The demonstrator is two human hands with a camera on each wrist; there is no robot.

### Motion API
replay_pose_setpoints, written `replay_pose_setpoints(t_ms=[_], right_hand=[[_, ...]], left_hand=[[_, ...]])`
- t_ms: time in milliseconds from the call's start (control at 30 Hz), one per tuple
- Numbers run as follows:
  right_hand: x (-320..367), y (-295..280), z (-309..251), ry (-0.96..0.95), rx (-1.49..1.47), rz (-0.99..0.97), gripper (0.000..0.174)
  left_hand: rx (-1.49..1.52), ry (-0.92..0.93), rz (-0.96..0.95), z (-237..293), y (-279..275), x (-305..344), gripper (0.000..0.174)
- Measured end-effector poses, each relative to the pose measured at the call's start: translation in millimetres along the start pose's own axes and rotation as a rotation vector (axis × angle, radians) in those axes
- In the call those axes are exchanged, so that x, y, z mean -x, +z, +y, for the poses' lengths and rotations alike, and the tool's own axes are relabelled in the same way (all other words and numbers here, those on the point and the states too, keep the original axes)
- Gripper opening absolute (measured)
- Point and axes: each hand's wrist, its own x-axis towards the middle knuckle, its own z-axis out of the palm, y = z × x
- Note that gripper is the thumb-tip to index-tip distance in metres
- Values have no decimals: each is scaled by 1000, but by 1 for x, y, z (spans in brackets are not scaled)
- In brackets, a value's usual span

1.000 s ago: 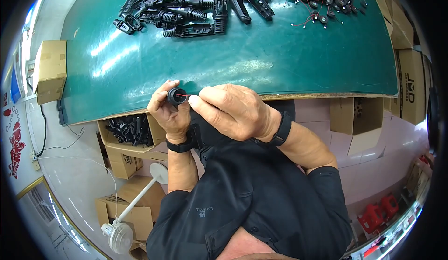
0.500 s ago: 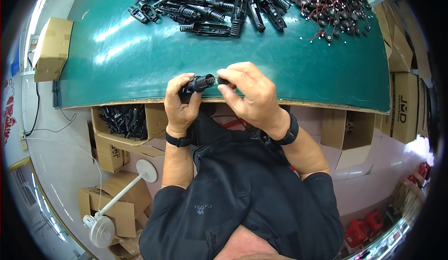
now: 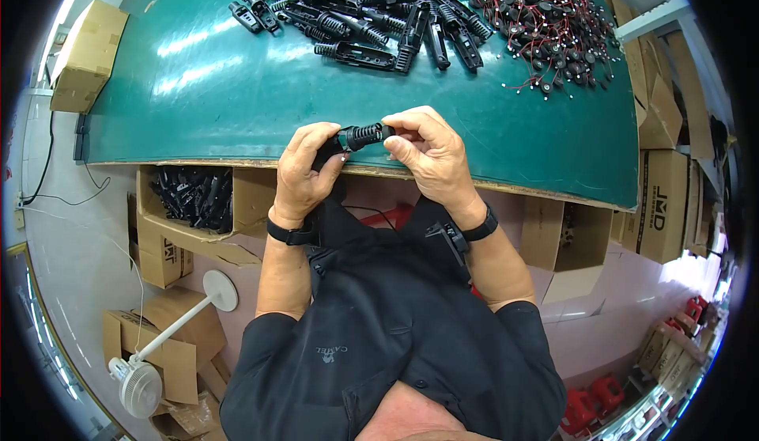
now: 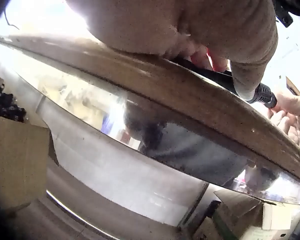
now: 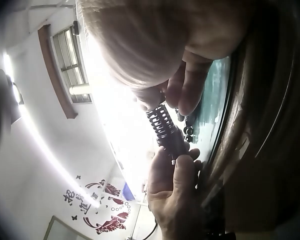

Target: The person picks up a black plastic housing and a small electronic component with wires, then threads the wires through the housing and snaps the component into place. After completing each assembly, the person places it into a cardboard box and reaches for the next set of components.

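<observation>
Just over the table's front edge, my left hand (image 3: pixel 304 168) grips a black plastic housing (image 3: pixel 364 136) with a ribbed, slotted end pointing right. In the right wrist view, that slotted end (image 5: pixel 162 122) lies between both hands, and a small white plug (image 5: pixel 174 162) shows by the left thumb. My right hand (image 3: pixel 431 155) pinches a small round black part (image 3: pixel 388 132) between thumb and fingers, right at the mouth of the ribbed end. Its red wires are hidden now. The left wrist view shows the left fingers (image 4: pixel 245 75) curled round the housing.
Across the green table (image 3: pixel 198 109) lies a heap of similar black housings (image 3: pixel 371 18); right of it are many round black parts with red wires (image 3: pixel 545 34). Below the edge stand a carton of black pieces (image 3: pixel 194 196) and another open carton (image 3: pixel 581 235). A white fan (image 3: pixel 142 389) stands lower left.
The housing has turned from facing the head camera to lying sideways, ribbed end right. The right hand went from pinching a red wire to bringing the round part against the housing's mouth.
</observation>
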Motion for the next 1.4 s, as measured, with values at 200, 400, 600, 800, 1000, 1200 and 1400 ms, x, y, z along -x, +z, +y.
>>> replay_pose_setpoints(t_ms=[200, 400, 600, 800, 1000, 1200, 1400], right_hand=[[0, 2, -1, 116, -114, 5, 23], [0, -2, 1, 179, -117, -34, 23], [-1, -3, 1, 190, -165, -25, 23], [-3, -9, -1, 219, -95, -44, 22], [-4, -10, 0, 184, -21, -48, 19], [-4, -12, -3, 97, 83, -54, 19], [-4, -1, 2, 74, -6, -12, 20]], left_hand=[[-20, -11, -62, 2, -3, -1, 49], [-13, -30, -91, 1, -4, -1, 49], [-14, -30, -139, -1, -6, -1, 47], [-3, -55, -158, 0, -8, -2, 47], [0, -68, -171, 1, -8, -3, 47], [18, -89, -165, 1, -10, -5, 47], [83, -115, -180, 1, -15, -10, 45]])
